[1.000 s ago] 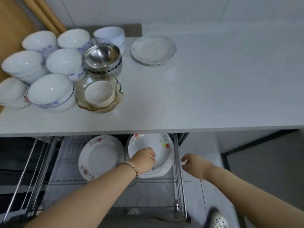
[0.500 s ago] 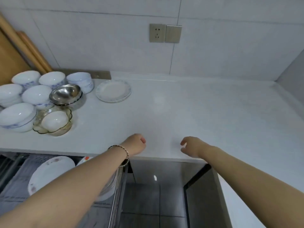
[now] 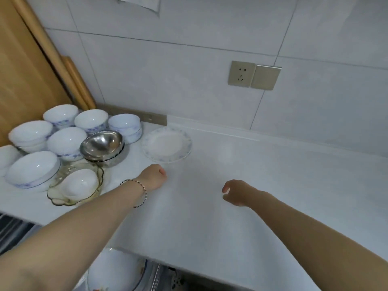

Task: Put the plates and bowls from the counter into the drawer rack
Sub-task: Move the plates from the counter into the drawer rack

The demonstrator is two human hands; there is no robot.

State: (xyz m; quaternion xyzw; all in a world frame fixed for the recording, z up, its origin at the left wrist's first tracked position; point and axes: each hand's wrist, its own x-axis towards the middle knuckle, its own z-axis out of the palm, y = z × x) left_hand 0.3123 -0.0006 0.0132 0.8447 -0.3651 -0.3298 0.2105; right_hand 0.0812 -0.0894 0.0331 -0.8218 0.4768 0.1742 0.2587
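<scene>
1. Drawer rack (image 3: 155, 276) is showing only at the bottom edge, counter (image 3: 231, 196) hiding most; one plate (image 3: 117, 271) is sitting inside, half cut off.
2. Stacked plates (image 3: 167, 146) and bowls (image 3: 33, 170) are sitting back left on the counter.
3. Left hand (image 3: 152, 177) and right hand (image 3: 237, 192), down by the rack a second ago, are now hovering above the counter, both loosely curled, holding nothing.

Both hands empty over the tabletop

The left hand (image 3: 154, 177), loosely curled, hovers just short of the plate (image 3: 167, 145) near the back edge; the right hand (image 3: 238, 192) hangs half-curled mid-tabletop (image 3: 273, 185). Bowls (image 3: 63, 141) crowd the back-left corner.
</scene>
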